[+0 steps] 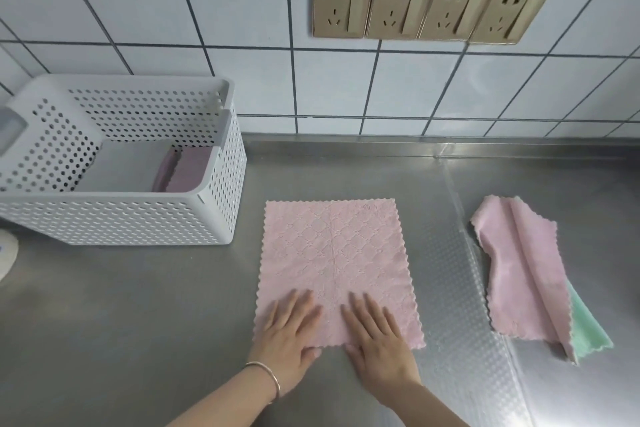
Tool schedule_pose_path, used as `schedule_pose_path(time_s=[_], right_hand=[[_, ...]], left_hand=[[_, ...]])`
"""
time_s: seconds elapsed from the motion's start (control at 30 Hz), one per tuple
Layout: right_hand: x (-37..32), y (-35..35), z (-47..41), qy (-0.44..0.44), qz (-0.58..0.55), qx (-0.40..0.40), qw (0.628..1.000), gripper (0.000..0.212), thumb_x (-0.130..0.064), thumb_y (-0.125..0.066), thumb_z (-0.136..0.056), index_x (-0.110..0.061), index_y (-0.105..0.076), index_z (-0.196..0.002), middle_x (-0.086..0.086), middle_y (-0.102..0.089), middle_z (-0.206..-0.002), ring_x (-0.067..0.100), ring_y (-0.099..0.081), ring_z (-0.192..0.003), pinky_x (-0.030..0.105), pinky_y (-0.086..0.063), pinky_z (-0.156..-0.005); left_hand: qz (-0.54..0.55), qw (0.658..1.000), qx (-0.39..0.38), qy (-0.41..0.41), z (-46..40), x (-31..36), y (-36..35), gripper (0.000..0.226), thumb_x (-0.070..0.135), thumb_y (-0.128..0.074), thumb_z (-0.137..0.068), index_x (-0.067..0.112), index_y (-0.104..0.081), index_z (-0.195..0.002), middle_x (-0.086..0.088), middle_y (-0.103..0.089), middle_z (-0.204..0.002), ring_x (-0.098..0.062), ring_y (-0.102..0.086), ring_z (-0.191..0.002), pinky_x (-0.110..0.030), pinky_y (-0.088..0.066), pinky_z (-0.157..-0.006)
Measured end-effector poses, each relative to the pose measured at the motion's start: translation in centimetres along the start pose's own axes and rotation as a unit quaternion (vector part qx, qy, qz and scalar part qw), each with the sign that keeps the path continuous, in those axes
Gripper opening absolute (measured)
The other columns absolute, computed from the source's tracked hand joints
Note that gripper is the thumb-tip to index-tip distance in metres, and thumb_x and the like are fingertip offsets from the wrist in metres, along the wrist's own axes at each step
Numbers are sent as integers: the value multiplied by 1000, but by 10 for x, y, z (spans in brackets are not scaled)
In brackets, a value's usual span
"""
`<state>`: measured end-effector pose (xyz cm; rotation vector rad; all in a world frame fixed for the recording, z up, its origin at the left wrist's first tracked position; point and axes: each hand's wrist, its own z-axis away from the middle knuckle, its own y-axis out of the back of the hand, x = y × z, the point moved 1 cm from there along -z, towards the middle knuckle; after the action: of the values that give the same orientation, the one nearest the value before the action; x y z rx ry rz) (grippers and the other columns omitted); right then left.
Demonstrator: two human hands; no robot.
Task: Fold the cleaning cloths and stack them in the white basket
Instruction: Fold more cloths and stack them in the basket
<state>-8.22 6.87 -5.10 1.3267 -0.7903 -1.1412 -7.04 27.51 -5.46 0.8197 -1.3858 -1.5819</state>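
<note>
Head view: pink cloth (332, 260) lay spread flat on steel counter (138, 322), right of white basket (114, 218). Left hand (289, 333) and right hand (375, 340) pressed flat, fingers extended, on near edge, gripping nothing. Folded purple cloth (183, 170) inside basket.

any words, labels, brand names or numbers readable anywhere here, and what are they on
None can be read.
Pink cloth under both hands: a faint mark near its far edge, too blurred to read.
White object at the left edge: a small blue mark, too small to read.
Wall sockets and white basket: no text visible.
</note>
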Motion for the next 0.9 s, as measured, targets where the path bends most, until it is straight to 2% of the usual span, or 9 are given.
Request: schedule_pose_path(time_s=[0.2,0.3,0.4,0.47,0.53,0.6,0.73,0.8,0.9], right_hand=[[25,-1,25,-33,-20,16,999,53,-45,-21,-98,-23,-31,-145,-7,-28,-153,14,-13,-142,30,-11,-111],[38,-1,32,-44,-58,45,996,55,-45,-15,-99,-19,-43,-139,-7,-37,-148,10,-22,-140,27,-31,-107],[48,4,35,-35,-62,91,993,60,-38,-13,-101,-9,-61,-122,3,-57,-131,13,-40,-126,25,-52,-84],[56,5,36,-17,-35,128,991,46,-21,-22,-99,-6,-61,-118,7,-61,-123,16,-46,-118,28,-58,-67],[62,8,34,14,-5,147,989,42,-4,-32,-81,-7,-53,-117,5,-53,-121,19,-49,-111,25,-58,-57],[64,14,31,41,13,153,987,44,0,-37,-70,-10,-54,-109,4,-50,-112,21,-58,-96,22,-54,-50],[59,30,22,27,28,101,994,57,7,-74,-41,-14,-56,-91,2,-60,-85,20,-60,-63,23,-43,-36],[59,33,18,-3,35,88,996,49,8,-77,-36,-14,-62,-77,0,-58,-77,20,-56,-57,25,-40,-34],[51,39,10,-45,8,94,995,26,7,-69,-51,-15,-62,-63,-4,-52,-67,18,-55,-52,23,-34,-37]], left_hand=[[29,998,-33,35,20,-22,-4,76,55,-37,-80,7,-30,-138,-7,-12,-156,-19,-2,-144,-31,-10,-109],[46,997,-43,47,25,-30,2,73,53,-37,-80,5,-37,-135,-5,-21,-153,-15,3,-144,-24,-6,-110],[50,998,-10,49,29,-35,0,65,50,-29,-89,3,-44,-132,-2,-33,-148,-13,-1,-144,-20,-7,-110],[59,997,16,43,30,-34,0,63,49,-23,-92,4,-44,-130,-4,-44,-141,-17,-17,-140,-17,-18,-107],[66,996,39,40,29,-31,2,62,45,-34,-81,3,-58,-121,-8,-57,-130,-19,-39,-127,-19,-44,-94],[53,997,54,36,25,-30,5,58,35,-36,-73,2,-67,-108,-10,-65,-117,-22,-57,-115,-24,-56,-77],[27,995,100,0,18,-35,14,52,10,-30,-65,2,-66,-101,-10,-71,-100,-22,-69,-95,-25,-57,-66],[28,993,113,-7,18,-38,20,52,7,-29,-63,7,-63,-103,-6,-72,-97,-19,-70,-89,-22,-56,-59],[40,993,114,-13,19,-39,29,44,9,-39,-62,15,-50,-105,-1,-71,-94,-17,-70,-80,-23,-54,-57]])
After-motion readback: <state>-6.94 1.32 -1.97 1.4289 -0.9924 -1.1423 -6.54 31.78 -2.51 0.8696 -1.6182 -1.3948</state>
